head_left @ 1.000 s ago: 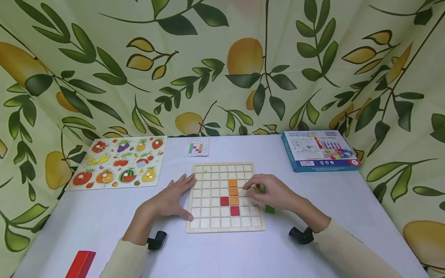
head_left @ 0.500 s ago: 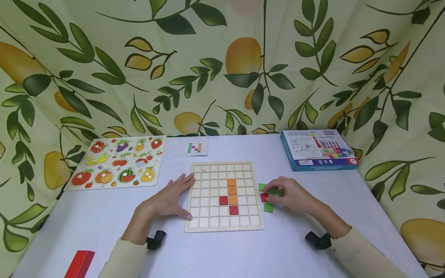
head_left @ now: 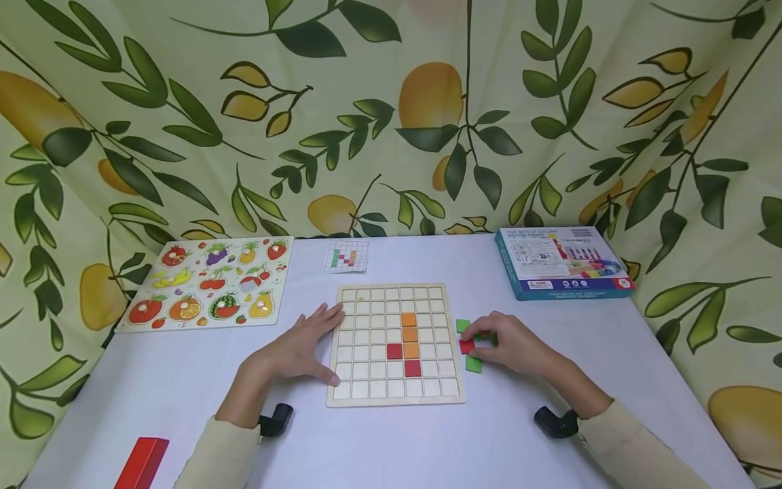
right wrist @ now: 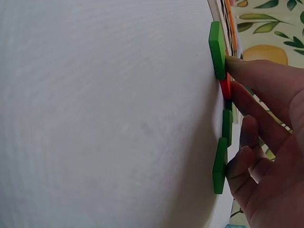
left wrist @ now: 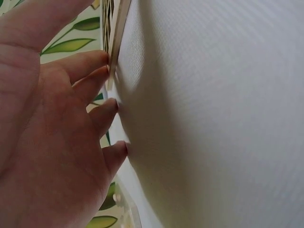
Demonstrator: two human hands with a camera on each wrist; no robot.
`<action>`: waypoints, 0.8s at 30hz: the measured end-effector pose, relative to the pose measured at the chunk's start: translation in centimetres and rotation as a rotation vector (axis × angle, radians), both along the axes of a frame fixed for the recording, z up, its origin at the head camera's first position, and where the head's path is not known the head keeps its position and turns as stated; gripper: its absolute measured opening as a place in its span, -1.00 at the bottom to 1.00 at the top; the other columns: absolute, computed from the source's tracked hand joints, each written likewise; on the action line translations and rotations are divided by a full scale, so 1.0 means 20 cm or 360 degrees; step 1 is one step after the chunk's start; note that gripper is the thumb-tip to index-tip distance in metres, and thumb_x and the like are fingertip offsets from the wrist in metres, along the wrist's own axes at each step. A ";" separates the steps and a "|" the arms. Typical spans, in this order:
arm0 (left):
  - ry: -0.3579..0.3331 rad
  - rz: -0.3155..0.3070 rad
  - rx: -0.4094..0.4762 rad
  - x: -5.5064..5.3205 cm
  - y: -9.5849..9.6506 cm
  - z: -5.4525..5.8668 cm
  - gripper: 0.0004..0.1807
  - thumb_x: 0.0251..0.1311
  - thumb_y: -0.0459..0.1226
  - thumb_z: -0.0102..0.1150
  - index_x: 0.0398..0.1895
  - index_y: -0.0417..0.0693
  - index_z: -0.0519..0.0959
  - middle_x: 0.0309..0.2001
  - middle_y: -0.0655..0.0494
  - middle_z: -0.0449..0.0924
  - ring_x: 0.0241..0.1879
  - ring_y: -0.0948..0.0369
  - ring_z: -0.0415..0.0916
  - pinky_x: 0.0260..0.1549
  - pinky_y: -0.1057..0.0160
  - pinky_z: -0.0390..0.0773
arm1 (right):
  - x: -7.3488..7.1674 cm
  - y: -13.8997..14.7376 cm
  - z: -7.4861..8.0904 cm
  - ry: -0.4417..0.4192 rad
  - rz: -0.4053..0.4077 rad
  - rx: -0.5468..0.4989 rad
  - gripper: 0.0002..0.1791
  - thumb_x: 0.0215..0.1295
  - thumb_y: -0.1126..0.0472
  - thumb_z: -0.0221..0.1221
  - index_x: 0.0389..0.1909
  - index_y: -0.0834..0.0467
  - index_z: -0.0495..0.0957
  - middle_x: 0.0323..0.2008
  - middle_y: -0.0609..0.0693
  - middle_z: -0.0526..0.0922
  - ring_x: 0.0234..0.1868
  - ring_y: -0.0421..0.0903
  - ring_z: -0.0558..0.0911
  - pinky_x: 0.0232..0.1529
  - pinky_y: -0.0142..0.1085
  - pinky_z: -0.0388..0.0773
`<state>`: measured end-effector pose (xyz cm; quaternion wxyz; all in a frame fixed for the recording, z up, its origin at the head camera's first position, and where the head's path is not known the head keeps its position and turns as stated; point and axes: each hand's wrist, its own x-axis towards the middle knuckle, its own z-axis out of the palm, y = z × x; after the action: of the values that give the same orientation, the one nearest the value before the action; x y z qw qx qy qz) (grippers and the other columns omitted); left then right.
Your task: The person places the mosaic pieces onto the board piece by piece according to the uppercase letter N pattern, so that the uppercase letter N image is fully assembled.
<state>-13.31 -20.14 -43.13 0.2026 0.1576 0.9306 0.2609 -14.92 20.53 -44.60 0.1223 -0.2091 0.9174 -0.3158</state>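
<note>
Your right hand (head_left: 512, 345) pinches the red tile (head_left: 467, 347), just right of the grid board (head_left: 370, 352); your left hand (head_left: 299, 350) lies spread along its left edge — low fingers could snag the neighbouring green tiles (head_left: 474, 365).

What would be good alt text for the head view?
A right hand pinches a small red square tile beside a pale wooden grid board holding three orange square tiles and two red ones; a left hand touches the board's left edge.
</note>
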 end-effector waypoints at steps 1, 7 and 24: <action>0.0001 -0.0001 -0.0003 0.00 0.00 0.00 0.33 -0.30 0.03 0.70 0.61 -0.03 0.15 0.69 0.16 -0.08 0.70 -0.05 -0.26 0.63 -0.28 -0.20 | 0.00 0.00 0.00 0.0001 0.0002 -0.0002 -0.73 0.14 0.25 0.47 -0.14 -0.10 0.77 -0.17 -0.18 0.75 -0.19 -0.16 0.48 -0.27 -0.45 0.47; 0.0002 0.0003 -0.0011 -0.01 0.00 0.00 0.34 -0.32 0.03 0.71 0.61 -0.03 0.15 0.69 0.15 -0.07 0.70 -0.06 -0.26 0.63 -0.27 -0.20 | 0.00 -0.01 0.01 -0.0007 0.0006 -0.0012 -0.75 0.13 0.26 0.47 -0.18 -0.10 0.78 -0.19 -0.19 0.75 -0.16 -0.17 0.50 -0.24 -0.45 0.47; -0.0001 -0.0028 -0.0020 0.00 0.00 0.01 0.32 -0.25 0.02 0.68 0.62 -0.02 0.12 0.69 0.13 -0.09 0.70 -0.06 -0.26 0.63 -0.27 -0.20 | -0.02 -0.03 0.04 0.0057 0.0109 0.0055 -0.76 0.09 0.29 0.49 -0.28 -0.13 0.81 -0.26 -0.26 0.73 -0.05 -0.19 0.64 0.06 -0.37 0.69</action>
<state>-13.38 -20.11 -43.02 0.2061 0.1645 0.9308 0.2532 -15.26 19.92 -43.88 0.1202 -0.2438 0.9171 -0.2917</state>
